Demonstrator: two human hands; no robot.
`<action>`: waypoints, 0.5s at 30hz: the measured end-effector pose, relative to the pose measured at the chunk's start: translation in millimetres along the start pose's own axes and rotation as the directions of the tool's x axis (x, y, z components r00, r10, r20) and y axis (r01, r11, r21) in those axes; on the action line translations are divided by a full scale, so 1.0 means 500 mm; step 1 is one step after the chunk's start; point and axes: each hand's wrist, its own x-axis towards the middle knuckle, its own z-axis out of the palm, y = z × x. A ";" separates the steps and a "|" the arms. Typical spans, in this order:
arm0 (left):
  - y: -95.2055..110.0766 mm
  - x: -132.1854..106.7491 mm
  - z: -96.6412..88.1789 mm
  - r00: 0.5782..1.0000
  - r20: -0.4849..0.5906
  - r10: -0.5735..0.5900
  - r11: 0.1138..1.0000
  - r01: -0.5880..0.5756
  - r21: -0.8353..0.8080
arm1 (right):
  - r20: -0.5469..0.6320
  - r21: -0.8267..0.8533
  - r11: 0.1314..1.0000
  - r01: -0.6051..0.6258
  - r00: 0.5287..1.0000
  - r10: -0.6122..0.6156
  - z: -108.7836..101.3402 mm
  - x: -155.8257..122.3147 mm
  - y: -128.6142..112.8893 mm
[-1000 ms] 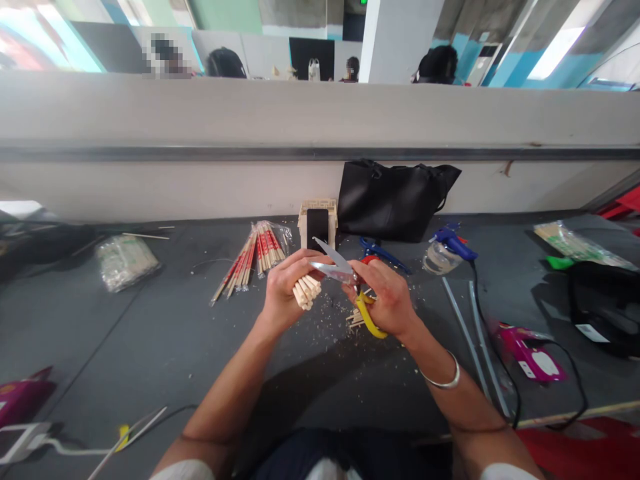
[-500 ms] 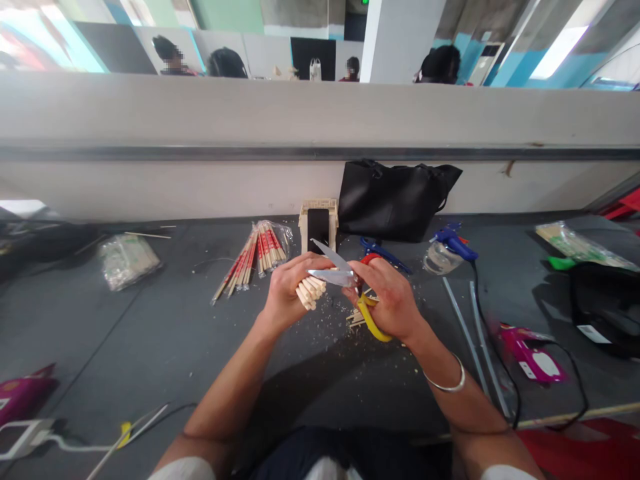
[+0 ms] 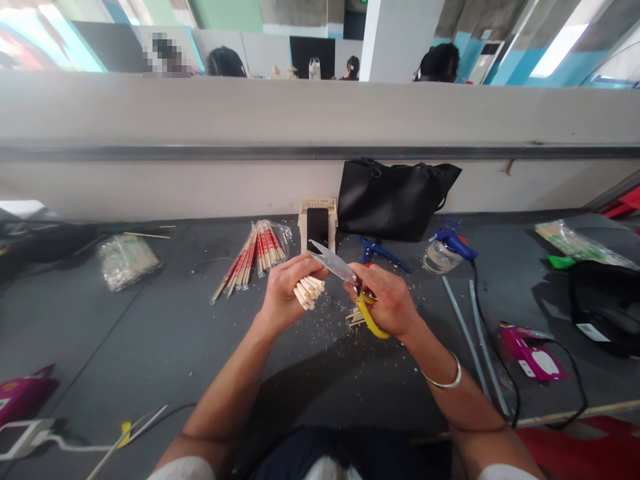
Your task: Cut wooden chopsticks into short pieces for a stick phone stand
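Dark grey worktop (image 3: 210, 380) spreads before the person, twelve o'clock being straight ahead of the hands. Nearest, toward 8 o'clock, lie a white cable (image 3: 80, 449) and a magenta packet (image 3: 24, 393); toward 4 o'clock, a magenta box (image 3: 537, 357) sits beside two long pale rods (image 3: 462, 327). At the dial's centre, the left hand (image 3: 285, 287) is closed around a bundle of pale wooden sticks (image 3: 310, 292), their ends showing toward 4 o'clock. On its 3 o'clock side, the right hand (image 3: 390, 297) grips yellow-and-red-handled scissors (image 3: 340, 267), blades almost together and angled to 10 o'clock, the tip close by the left fingers. Short stick pieces (image 3: 356, 317) lie beneath the right hand amid scattered chips. Farther out, red-wrapped chopsticks (image 3: 253, 257) fan at 10 o'clock; at 2 o'clock a blue glue gun (image 3: 455, 243) rests on a clear jar (image 3: 439, 259). At 12, a dark phone-like panel (image 3: 317, 225) stands against a small wooden model (image 3: 318, 203), with a black bag (image 3: 395, 200) at 1 o'clock. Past them rises a pale partition (image 3: 300, 113).
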 end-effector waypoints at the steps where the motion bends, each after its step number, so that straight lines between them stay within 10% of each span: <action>1: 0.000 0.001 0.000 1.000 -0.003 -0.001 1.000 0.001 0.009 | 0.001 -0.003 1.000 -0.005 1.000 0.005 0.001 0.000 0.001; 15: -0.009 -0.006 0.000 1.000 0.024 -0.009 0.992 0.012 -0.127 | -0.057 0.049 0.998 0.028 0.998 -0.025 -0.005 0.011 -0.011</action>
